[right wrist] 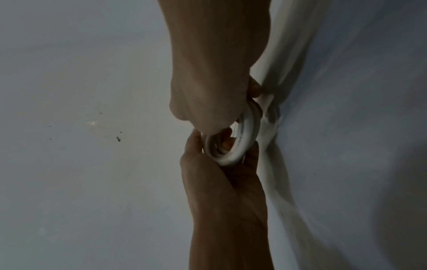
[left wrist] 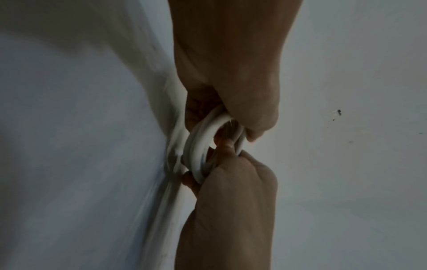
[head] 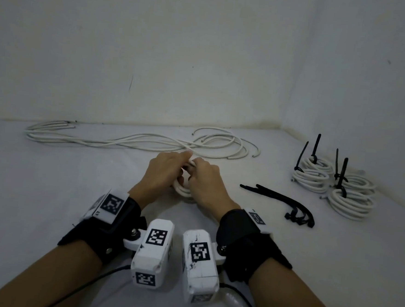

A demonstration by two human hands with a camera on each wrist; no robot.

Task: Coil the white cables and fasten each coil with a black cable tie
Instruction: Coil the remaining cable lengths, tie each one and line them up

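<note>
Small white coil [head: 182, 188] at table centre, clamped between your hands. Left hand [head: 165, 172] grips its near side, fingers curled round the loops; right hand [head: 203, 179] pinches the far side, thumb pressing the turns flat. Keep loops stacked even, don't let the top turn spring. Loose black cable ties [head: 286, 202] lie at 3 o'clock; finished tied coils [head: 333, 186] beyond, about 2 o'clock. Uncoiled white cables [head: 130, 140] stretch across 12 o'clock. Hold with left, free right for a tie.
</note>
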